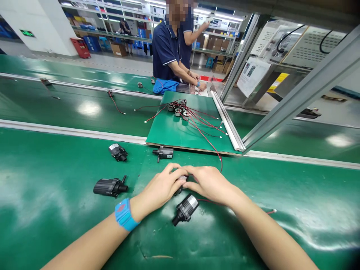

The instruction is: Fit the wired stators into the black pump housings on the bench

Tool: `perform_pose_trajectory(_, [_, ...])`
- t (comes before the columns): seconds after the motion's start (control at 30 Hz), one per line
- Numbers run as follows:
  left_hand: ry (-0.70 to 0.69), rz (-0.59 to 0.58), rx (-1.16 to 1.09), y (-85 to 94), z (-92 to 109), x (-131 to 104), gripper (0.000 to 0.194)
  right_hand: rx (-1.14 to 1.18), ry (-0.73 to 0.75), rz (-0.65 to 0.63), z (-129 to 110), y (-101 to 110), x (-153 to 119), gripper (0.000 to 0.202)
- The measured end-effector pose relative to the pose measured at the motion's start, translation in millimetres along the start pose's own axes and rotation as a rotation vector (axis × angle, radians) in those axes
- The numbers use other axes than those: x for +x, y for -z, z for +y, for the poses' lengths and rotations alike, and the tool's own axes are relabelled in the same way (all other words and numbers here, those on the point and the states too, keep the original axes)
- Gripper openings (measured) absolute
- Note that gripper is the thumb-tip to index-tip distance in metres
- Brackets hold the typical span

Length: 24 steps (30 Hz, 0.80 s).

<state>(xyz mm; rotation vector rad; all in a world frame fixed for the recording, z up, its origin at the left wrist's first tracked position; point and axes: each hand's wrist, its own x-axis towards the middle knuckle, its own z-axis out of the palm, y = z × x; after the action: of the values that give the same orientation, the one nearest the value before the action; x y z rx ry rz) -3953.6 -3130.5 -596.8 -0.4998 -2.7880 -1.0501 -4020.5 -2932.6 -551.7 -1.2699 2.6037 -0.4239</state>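
My left hand (165,183) and my right hand (210,182) meet in the middle of the bench, their fingers closed round a small black pump (178,191). A pale patch shows on it between the fingertips; the fingers hide most of the rest. Just below them lies another black pump (187,208) with a silver label, its nozzle towards the lower left. A red wire (206,200) emerges from under my right hand and runs right to a white connector (275,211). A blue band (126,215) is round my left wrist.
More black pumps (110,186) (118,152) (163,152) lie left and ahead. Beyond, a green board (160,131) bears several small motors (177,111) with red wires, one hanging over its edge. A metal post (300,86) slants at right. Co-workers (165,52) stand across the line.
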Motion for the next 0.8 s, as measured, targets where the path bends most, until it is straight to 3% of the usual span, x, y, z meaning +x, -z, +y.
perform_pose_trajectory(0.13, [0.09,-0.073,-0.196,-4.7,6.1,14.5,0.021,0.218,-0.004,-0.073,25.4,-8.5,-21.9,0.032])
perform_pose_trajectory(0.3, [0.108,-0.216,-0.208,4.9,16.9,10.1,0.021,0.398,-0.005,-0.112,27.6,-18.5,-62.3,0.038])
perform_pose_trajectory(0.37, [0.11,-0.202,-0.111,6.7,26.0,-1.1,0.028,0.369,-0.062,-0.087,24.9,-21.4,-75.3,0.066])
perform_pose_trajectory(0.47, [0.035,-0.046,0.106,3.3,43.2,-26.6,0.071,0.248,-0.031,-0.018,22.1,-26.0,-80.4,0.109])
perform_pose_trajectory(0.53, [-0.056,0.046,0.174,1.4,49.5,-42.0,0.098,0.192,0.099,-0.024,19.0,-29.9,-73.4,0.111])
perform_pose_trajectory(0.6, [-0.094,0.139,0.222,4.7,45.8,-49.1,0.091,0.188,0.231,-0.04,12.7,-35.4,-62.6,0.1])
perform_pose_trajectory(0.67, [-0.025,0.227,0.326,14.3,32.0,-44.8,0.068,0.188,0.263,-0.004,3.6,-43.2,-54.3,0.088])
perform_pose_trajectory(0.8, [0.111,0.263,0.619,38.9,-4.2,-11.0,0.045,0.075,0.002,0.193,-5.9,-61.0,-59.3,0.078])
